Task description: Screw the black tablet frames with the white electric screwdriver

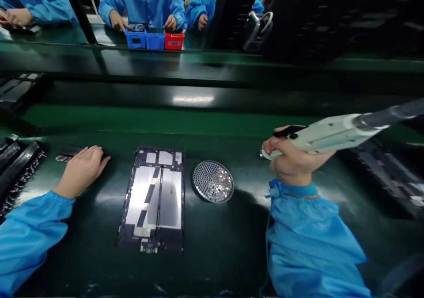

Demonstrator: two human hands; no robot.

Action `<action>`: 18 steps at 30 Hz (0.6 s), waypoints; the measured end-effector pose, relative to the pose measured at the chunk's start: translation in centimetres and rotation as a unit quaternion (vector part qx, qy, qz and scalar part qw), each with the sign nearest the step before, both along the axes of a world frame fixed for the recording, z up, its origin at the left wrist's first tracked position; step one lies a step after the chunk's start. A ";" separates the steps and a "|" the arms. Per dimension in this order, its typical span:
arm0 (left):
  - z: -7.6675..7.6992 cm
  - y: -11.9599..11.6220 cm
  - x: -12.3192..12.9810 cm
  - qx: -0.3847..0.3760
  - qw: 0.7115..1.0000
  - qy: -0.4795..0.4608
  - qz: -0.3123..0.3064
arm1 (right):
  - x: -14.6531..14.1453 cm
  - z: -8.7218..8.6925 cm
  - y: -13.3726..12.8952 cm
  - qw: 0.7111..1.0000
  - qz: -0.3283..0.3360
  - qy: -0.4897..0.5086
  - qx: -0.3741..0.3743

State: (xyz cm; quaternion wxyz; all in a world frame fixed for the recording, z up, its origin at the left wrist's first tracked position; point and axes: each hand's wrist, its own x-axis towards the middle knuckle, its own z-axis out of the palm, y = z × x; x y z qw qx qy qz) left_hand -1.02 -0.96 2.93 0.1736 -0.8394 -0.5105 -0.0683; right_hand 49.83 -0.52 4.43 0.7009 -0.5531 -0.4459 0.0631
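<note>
A pale electric screwdriver (327,134) is gripped in my right hand (293,158), its metal tip pointing left above the bench. My left hand (84,167) rests palm down at the left, fingers stretched out, partly over a small black piece with a bristle-like edge (67,153). Between my hands lies an opened tablet (154,200), its silver inside and black frame facing up, with a dark ribbon cable across it. Just right of the tablet sits a round metal dish (213,181) with many small holes, some holding shiny bits too small to identify.
Black strips with frayed-looking edges (20,170) are piled at the far left. Dark flat panels (387,174) lie at the right. Beyond a raised ledge (198,63), co-workers in blue sit behind blue bins (155,41), a red bin (174,41) and tall black stacks (233,17).
</note>
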 end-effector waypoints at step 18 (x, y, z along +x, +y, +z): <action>1.6 0.1 -0.1 -0.072 0.994 -0.028 0.074 | -0.9 0.6 -0.1 0.989 0.103 0.079 0.074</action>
